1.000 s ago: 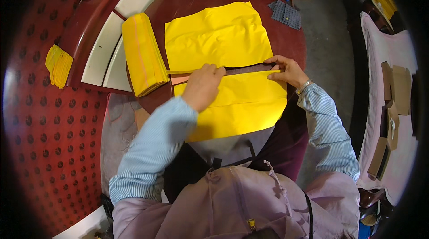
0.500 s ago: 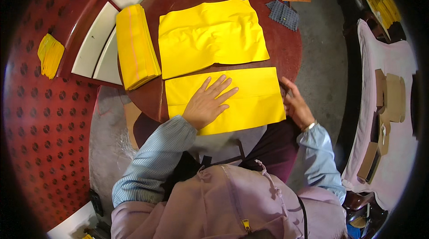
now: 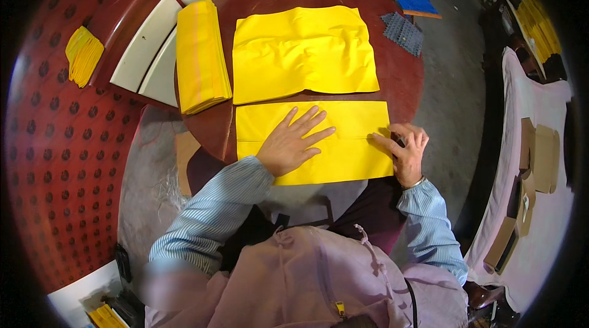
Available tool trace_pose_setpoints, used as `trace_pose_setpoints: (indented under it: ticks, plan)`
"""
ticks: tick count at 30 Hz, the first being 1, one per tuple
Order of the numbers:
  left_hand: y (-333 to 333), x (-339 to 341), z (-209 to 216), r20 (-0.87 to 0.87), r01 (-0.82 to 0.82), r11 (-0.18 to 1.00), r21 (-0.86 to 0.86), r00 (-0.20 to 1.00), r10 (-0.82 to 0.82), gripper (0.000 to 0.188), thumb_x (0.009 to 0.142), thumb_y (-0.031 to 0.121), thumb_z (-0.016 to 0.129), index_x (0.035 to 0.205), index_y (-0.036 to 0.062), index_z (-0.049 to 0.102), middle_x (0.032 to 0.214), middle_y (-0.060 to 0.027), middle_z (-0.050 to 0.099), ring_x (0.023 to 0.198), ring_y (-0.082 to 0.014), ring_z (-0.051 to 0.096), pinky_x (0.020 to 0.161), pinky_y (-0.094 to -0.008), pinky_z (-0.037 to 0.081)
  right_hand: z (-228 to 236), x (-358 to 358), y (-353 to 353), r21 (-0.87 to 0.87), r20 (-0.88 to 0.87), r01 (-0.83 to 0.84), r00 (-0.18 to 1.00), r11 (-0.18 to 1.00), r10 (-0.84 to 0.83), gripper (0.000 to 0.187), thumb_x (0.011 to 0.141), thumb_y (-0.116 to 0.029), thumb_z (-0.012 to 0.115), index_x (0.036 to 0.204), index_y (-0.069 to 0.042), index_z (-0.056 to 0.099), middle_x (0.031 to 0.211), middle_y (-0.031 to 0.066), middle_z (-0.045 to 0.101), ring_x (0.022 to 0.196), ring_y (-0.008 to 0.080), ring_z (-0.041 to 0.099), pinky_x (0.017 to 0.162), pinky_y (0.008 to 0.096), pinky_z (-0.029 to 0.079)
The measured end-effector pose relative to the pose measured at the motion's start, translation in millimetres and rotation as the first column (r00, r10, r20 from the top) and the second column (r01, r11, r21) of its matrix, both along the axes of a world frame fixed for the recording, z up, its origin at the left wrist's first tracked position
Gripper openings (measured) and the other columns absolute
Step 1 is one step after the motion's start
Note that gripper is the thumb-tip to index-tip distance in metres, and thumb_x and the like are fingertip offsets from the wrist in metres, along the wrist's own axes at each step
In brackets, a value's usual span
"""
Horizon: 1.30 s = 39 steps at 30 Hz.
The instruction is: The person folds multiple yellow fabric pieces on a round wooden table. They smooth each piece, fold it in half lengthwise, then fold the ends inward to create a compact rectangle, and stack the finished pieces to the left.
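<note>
A folded yellow sheet [image 3: 350,162], fabric-like, lies crosswise at the table's near edge with a crease running along its length. My left hand [image 3: 293,143] is open and rests flat on it, fingers spread. At the sheet's right edge is my right hand [image 3: 408,151]. Its thumb reaches onto the sheet by the crease, while the other fingers bend loosely, with a gap between them and the thumb. Just beyond lies a wrinkled stack of yellow sheets [image 3: 304,52]. To the left sits a thick pile of long folded yellow pieces [image 3: 202,58].
The round dark-red table [image 3: 402,92] carries a grey textured mat [image 3: 402,34] at its far right. A curved bench [image 3: 147,46] adjoins it on the left, with a yellow bundle [image 3: 84,57] beyond. On the right, opened cardboard boxes [image 3: 543,159] lie on a pink cloth [image 3: 521,95].
My right hand has moved inward from beside the sheet, and its thumb now lies over the right edge. My left hand stays flat on the sheet. The whole view has shifted slightly.
</note>
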<state>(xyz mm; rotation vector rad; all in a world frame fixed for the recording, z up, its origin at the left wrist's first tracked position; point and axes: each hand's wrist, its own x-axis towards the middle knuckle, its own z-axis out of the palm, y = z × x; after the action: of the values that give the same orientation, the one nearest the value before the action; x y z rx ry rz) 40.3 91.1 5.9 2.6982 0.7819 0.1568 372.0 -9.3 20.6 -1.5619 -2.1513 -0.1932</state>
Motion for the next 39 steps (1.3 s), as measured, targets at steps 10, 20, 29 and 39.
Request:
trace_pose_setpoints:
  ticks: [10, 20, 29, 39]
  plan:
    - [-6, -49, -1, 0.108, 0.014, 0.997, -0.076, 0.994, -0.006, 0.079, 0.100, 0.032, 0.071, 0.168, 0.0133, 0.037, 0.175, -0.0088, 0.035, 0.164, -0.0268, 0.028, 0.133, -0.0547, 0.023, -15, 7, 27, -0.302, -0.428, -0.359, 0.879, 0.883, 0.211, 0.027, 0.093, -0.015, 0.076, 0.118, -0.011, 0.083, 0.125, 0.0096, 0.080, 0.125, 0.0345, 0.069, 0.114, 0.0564, 0.046]
    - [-17, -161, 15, 0.176, -0.111, 0.947, -0.302, 0.970, 0.170, 0.075, 0.088, 0.026, 0.087, 0.154, 0.0146, 0.054, 0.161, -0.0119, 0.054, 0.155, -0.0302, 0.045, 0.132, -0.0609, 0.024, -14, 14, 33, -0.434, -0.570, -0.341, 0.821, 0.834, 0.039, 0.038, 0.082, 0.007, 0.077, 0.116, -0.009, 0.084, 0.119, 0.0063, 0.081, 0.116, 0.0285, 0.066, 0.107, 0.0427, 0.048]
    - [-32, -129, -20, 0.468, -0.474, 0.759, -0.447, 0.599, 0.650, 0.041, 0.093, 0.004, 0.079, 0.130, 0.0066, 0.061, 0.122, -0.0109, 0.078, 0.118, -0.0265, 0.075, 0.131, -0.0538, 0.029, -31, 20, 29, -0.512, -0.650, -0.147, 0.710, 0.846, -0.270, 0.016, 0.095, -0.005, 0.082, 0.109, 0.000, 0.077, 0.106, 0.0058, 0.070, 0.101, 0.0185, 0.065, 0.093, 0.0307, 0.052]
    - [-37, -109, -18, 0.508, -0.587, 0.618, -0.523, 0.368, 0.779, 0.057, 0.093, 0.000, 0.079, 0.136, 0.0080, 0.043, 0.091, -0.0108, 0.076, 0.091, -0.0182, 0.075, 0.102, -0.0308, 0.053, -25, -6, 25, -0.500, -0.622, 0.086, 0.656, 0.861, -0.427, 0.024, 0.100, -0.012, 0.077, 0.120, -0.004, 0.067, 0.101, 0.0021, 0.069, 0.095, 0.0126, 0.065, 0.091, 0.0291, 0.052]
